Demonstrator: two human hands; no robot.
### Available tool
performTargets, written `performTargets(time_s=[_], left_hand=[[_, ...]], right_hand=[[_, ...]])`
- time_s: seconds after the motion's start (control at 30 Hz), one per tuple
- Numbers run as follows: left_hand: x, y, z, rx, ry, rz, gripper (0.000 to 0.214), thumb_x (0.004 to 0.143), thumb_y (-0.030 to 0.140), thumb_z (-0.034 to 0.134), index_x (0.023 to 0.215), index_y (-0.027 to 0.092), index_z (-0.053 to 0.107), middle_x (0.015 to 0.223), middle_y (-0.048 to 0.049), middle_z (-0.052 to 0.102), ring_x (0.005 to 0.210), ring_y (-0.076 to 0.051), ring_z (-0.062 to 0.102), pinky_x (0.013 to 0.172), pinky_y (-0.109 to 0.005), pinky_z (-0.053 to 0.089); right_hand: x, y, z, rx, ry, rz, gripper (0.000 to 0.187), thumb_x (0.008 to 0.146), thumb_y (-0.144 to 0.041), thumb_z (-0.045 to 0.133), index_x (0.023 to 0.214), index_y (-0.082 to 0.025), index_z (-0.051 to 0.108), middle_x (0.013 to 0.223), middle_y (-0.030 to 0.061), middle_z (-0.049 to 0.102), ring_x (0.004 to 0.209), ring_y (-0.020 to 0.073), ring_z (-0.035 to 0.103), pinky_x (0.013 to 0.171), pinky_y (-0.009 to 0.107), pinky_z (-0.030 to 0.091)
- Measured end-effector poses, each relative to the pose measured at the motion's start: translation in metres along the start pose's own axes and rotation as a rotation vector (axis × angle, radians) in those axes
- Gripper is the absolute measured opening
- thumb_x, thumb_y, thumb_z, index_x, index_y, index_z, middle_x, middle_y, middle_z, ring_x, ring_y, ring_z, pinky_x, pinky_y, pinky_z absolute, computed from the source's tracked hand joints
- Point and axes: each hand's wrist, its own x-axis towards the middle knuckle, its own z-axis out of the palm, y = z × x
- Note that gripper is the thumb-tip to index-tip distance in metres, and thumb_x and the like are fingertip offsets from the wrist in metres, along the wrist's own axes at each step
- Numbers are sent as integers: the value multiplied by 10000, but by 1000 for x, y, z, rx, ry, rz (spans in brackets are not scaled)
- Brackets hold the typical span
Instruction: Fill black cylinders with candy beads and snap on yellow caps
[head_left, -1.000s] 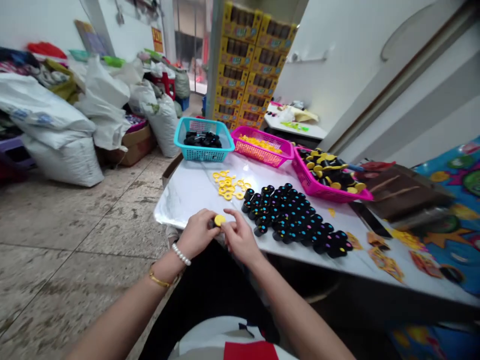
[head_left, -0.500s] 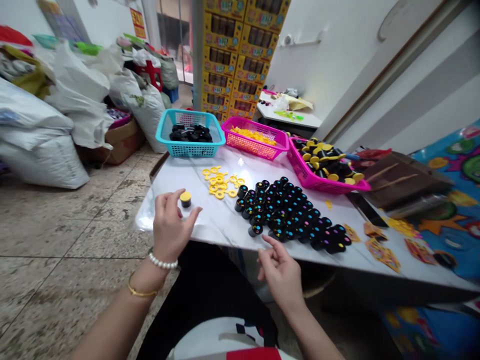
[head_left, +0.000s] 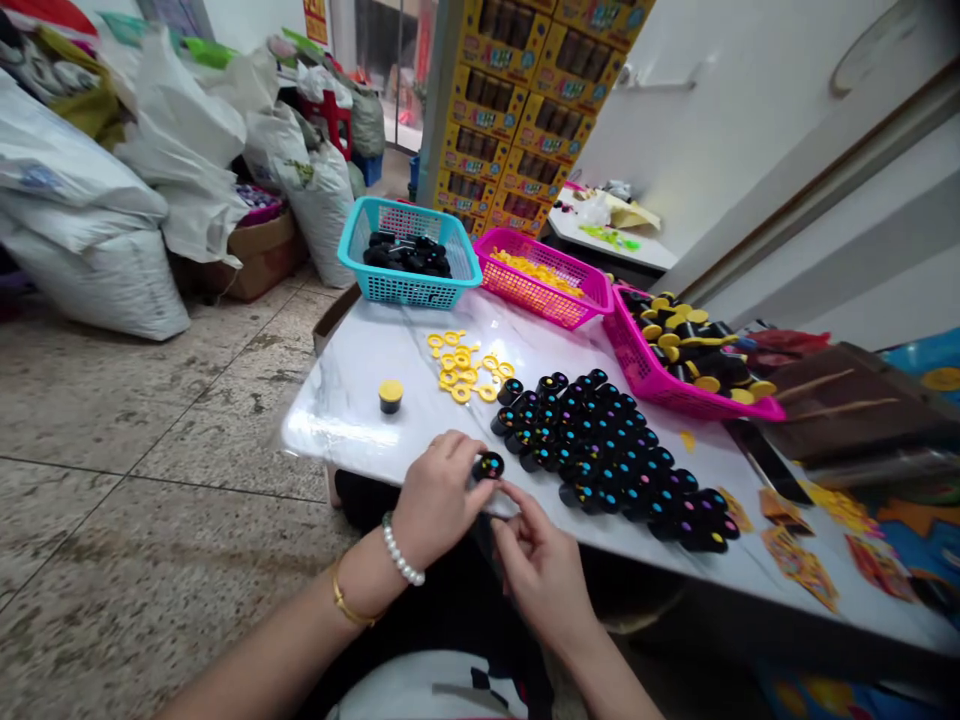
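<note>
Strung white pearl-bead bracelet (head_left: 400, 552) and slim gold bangle (head_left: 351, 603) on the left wrist (head_left: 365, 572); black trousers (head_left: 517, 680) beyond a white top (head_left: 397, 690) (dark markings near its hem).

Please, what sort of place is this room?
It looks like a small workshop for hand assembly: rows of small black cylinders, plastic baskets of parts, and stacked yellow cartons.

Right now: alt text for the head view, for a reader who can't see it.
A person's left hand grips a black dotted cylinder at the edge of a white marble table, with the right hand just beside it. Rows of matching cylinders, yellow rings and a yellow-capped cylinder lie on the table, with a teal basket and two pink baskets beyond.
</note>
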Motion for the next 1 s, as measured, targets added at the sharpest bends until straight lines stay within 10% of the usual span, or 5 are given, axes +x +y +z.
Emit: performTargets(time_s=[0.2, 0.4, 0.7, 1.0], left_hand=[[-2, -34, -38, -42, 88, -183, 248, 777, 197, 641, 995, 194, 523, 762, 16, 594, 623, -136, 566, 641, -275, 476], [-1, -43, -41, -63, 34, -178, 398, 786, 147, 639, 1169, 200, 544, 839, -13, 656, 641, -131, 591, 674, -277, 509], [1, -41, -47, -88, -69, -182, 304, 795, 164, 639, 1087, 213, 572, 973, -32, 635, 751, -137, 590, 702, -263, 510], [-2, -31, -47, -39, -36, -102, 352, 768, 271, 701, 1103, 205, 616, 949, -37, 602, 722, -126, 542, 702, -262, 476]], right_hand=[[54, -40, 24, -506, 190, -375, 351, 928, -265, 411, 1185, -147, 620, 1035, 125, 698, 846, 214, 674, 751, 294, 509], [113, -62, 38, -1000, 59, -173, 482, 896, -208, 440, 1373, -140, 453, 842, 140, 719, 638, 224, 679, 548, 278, 453], [66, -46, 24, -932, 126, -270, 234, 939, -322, 452, 963, -202, 651, 821, 49, 660, 598, 143, 612, 493, 251, 347], [74, -50, 10, -971, -56, -363, 213, 906, -267, 489, 1072, -218, 613, 1027, 58, 578, 684, 145, 581, 498, 256, 336]])
